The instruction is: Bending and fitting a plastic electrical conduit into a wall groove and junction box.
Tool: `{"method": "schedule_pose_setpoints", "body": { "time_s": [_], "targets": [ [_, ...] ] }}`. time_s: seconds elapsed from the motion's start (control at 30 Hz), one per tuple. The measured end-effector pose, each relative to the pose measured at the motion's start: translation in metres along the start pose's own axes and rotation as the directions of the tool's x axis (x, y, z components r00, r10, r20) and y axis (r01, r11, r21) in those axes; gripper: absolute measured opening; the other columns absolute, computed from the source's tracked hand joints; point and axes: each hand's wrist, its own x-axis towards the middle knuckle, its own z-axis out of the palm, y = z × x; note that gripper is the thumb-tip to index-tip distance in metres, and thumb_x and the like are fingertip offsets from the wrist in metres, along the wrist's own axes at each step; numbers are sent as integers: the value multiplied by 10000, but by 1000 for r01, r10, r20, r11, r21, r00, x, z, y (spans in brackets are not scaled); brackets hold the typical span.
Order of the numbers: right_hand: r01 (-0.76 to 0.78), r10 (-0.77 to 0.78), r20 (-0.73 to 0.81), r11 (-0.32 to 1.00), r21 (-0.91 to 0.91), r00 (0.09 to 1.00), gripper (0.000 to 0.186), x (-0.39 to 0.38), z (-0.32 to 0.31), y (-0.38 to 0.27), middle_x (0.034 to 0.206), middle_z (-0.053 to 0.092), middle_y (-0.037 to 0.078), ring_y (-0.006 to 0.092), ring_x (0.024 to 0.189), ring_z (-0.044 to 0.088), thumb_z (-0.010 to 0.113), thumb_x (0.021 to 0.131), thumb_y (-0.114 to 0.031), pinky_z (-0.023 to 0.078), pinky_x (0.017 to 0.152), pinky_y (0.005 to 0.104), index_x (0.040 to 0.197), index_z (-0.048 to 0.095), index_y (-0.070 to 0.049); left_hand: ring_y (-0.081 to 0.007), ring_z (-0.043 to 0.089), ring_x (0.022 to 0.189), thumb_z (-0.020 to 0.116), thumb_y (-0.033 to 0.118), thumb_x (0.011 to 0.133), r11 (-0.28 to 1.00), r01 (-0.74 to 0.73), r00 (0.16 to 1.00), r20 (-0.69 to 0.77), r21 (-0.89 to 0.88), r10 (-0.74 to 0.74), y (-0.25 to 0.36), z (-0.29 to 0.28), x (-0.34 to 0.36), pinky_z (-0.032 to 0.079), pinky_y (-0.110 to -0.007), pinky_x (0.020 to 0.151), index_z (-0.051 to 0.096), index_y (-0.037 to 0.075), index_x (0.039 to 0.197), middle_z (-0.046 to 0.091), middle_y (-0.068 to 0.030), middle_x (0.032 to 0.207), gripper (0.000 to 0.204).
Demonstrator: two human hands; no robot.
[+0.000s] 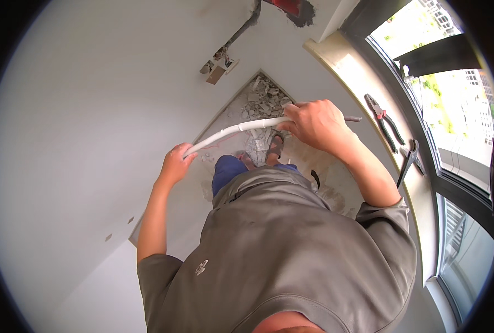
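Note:
A white plastic conduit pipe (230, 131), slightly bowed, stretches between my hands in front of my body. My left hand (176, 162) is closed around its left end, which sits lower than the right. My right hand (316, 123) grips the other end from above, hiding that part of the pipe. Beyond the right fist sticks out a thin grey rod (353, 118); where it meets the pipe is hidden. To the right, combination pliers (383, 119) with black and red handles lie on the window sill (344, 64), beside another black-handled tool (409, 162).
Broken rubble (265, 95) fills the floor corner ahead of my sandalled feet. On the wall, an opened electrical box (219, 72) hangs below a chiselled groove (242, 32). A dark-framed window (447, 111) runs along the right side.

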Motion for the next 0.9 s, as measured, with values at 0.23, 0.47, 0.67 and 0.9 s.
{"method": "schedule_pose_setpoints", "body": {
  "time_s": [0.23,0.47,0.67,0.9],
  "targets": [
    [-212,216,-68,975,59,974,360,-13,-8,44,772,660,118,326,745,663,650,903,-422,506,647,428,903,648,-61,-343,633,938,658,307,932,939,-340,938,-47,58,342,24,-2,77,483,-452,846,666,37,1076,684,-139,997,306],
    [-316,348,-144,926,207,926,282,-41,-6,49,866,669,131,344,804,648,667,905,-332,498,701,432,968,678,-58,-305,648,913,653,377,924,818,-531,794,-208,221,572,30,-11,136,456,-497,905,675,61,984,691,-110,916,322],
    [-435,464,-126,877,204,877,237,-46,-14,33,882,669,108,311,841,665,672,898,-294,513,720,418,977,676,-71,-307,644,889,703,386,874,740,-599,693,-265,305,670,34,-3,160,475,-477,893,676,79,914,684,-107,866,310],
    [-496,487,132,772,398,864,425,-42,15,18,920,677,186,383,882,644,691,887,-407,503,772,456,1108,657,-45,-283,622,831,805,307,781,676,-729,629,-283,109,724,63,-35,162,515,-390,711,652,75,918,628,-76,784,310]
  ]
}}
